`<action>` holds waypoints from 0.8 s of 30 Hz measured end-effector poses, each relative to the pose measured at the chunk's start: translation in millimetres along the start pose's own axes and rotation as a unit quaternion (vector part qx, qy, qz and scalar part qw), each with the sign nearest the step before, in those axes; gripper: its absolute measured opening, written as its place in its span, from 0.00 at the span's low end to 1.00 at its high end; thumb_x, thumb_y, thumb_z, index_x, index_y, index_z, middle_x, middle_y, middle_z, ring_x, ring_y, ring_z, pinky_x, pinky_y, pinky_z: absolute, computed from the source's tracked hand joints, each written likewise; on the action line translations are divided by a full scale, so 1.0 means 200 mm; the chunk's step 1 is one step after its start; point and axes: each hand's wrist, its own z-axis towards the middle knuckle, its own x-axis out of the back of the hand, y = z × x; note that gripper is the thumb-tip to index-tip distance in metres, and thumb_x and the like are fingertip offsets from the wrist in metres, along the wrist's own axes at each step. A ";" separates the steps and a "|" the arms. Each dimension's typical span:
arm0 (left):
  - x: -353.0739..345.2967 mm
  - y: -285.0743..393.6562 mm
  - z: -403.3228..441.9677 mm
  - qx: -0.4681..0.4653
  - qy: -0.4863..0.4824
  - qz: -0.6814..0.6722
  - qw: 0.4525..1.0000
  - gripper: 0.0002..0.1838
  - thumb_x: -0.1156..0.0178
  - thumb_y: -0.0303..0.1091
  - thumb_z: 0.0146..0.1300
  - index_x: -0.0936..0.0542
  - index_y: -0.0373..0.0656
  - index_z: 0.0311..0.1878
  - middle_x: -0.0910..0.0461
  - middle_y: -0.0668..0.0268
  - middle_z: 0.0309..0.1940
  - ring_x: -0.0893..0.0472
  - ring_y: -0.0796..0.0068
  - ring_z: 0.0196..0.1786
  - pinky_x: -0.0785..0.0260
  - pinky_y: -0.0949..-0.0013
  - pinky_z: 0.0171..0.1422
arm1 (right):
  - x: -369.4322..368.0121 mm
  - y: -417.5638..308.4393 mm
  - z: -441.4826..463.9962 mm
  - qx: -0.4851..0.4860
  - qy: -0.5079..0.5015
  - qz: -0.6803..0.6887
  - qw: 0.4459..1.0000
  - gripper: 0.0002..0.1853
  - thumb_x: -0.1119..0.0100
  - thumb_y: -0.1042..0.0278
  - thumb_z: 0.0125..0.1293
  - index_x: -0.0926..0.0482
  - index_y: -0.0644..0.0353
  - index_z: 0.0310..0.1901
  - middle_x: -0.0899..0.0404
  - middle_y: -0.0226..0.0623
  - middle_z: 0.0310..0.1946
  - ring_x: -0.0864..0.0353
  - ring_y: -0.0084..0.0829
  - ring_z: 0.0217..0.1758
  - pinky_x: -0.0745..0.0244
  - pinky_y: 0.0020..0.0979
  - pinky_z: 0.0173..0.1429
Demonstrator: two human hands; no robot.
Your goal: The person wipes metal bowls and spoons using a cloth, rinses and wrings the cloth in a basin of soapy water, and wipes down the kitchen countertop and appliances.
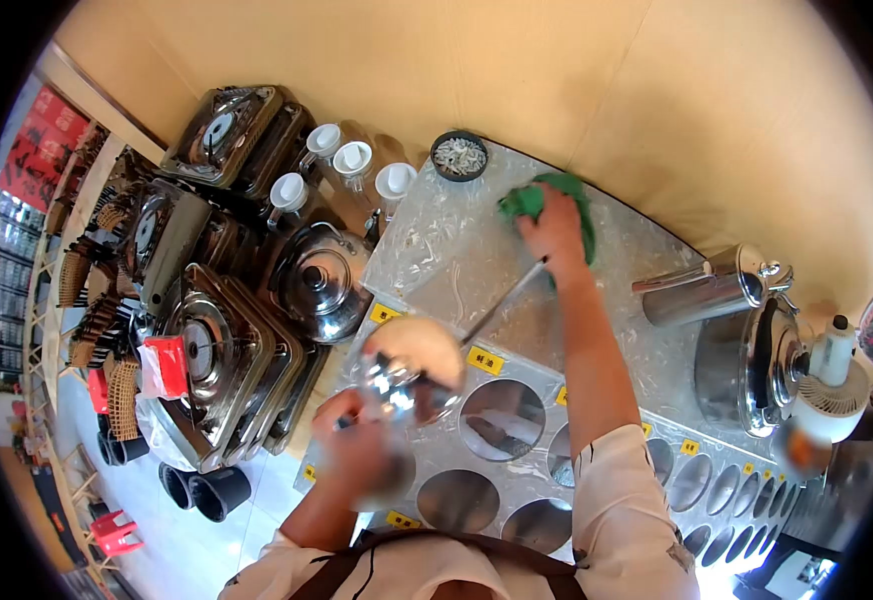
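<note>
My right hand (555,232) presses a bunched green cloth (527,202) onto the plastic-covered counter (437,250), with its fingers curled over it. A shiny metal ladle (412,368) slants across the view, rounded bowl at the lower left; its thin handle reaches up to my right wrist. Close beside the bowl is my left hand (342,425), its fingers curled. Something dark shows among them, but blur hides what it is. Below the ladle, round metal wells (502,420) are set in the counter, marked with yellow labels (484,360).
A dark bowl of small pale pieces (460,158) stands by the wall. To the left are lidded glass jugs (354,165), a lidded pot (319,280) and stacked metal pans (219,355). A steel canister (702,288) and a large pot (737,370) stand to the right.
</note>
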 end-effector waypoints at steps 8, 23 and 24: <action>0.28 0.16 0.03 -0.061 0.123 0.043 0.990 0.13 0.46 0.32 0.59 0.26 0.30 0.25 0.29 0.69 0.17 0.35 0.85 0.22 0.47 0.79 0.23 | -0.13 -0.40 -0.36 0.240 -0.089 0.087 0.963 0.32 0.40 0.64 0.48 0.35 0.61 0.57 0.35 0.48 0.58 0.40 0.44 0.65 0.55 0.39 0.71; 0.63 0.01 -0.13 -0.048 0.130 0.079 0.987 0.12 0.50 0.35 0.63 0.25 0.34 0.35 0.23 0.65 0.32 0.26 0.79 0.35 0.36 0.77 0.39 | -0.24 -0.44 0.36 -0.047 0.052 -0.077 0.995 0.58 0.30 0.45 0.39 0.57 0.56 0.68 0.39 0.48 0.61 0.48 0.44 0.68 0.52 0.47 0.67; 0.63 0.02 -0.12 -0.044 0.132 0.081 0.987 0.12 0.50 0.35 0.63 0.25 0.34 0.34 0.23 0.66 0.32 0.27 0.80 0.35 0.36 0.77 0.38 | -0.24 -0.47 0.37 -0.050 0.033 -0.072 0.996 0.58 0.31 0.44 0.40 0.56 0.55 0.68 0.39 0.48 0.60 0.46 0.44 0.67 0.52 0.47 0.67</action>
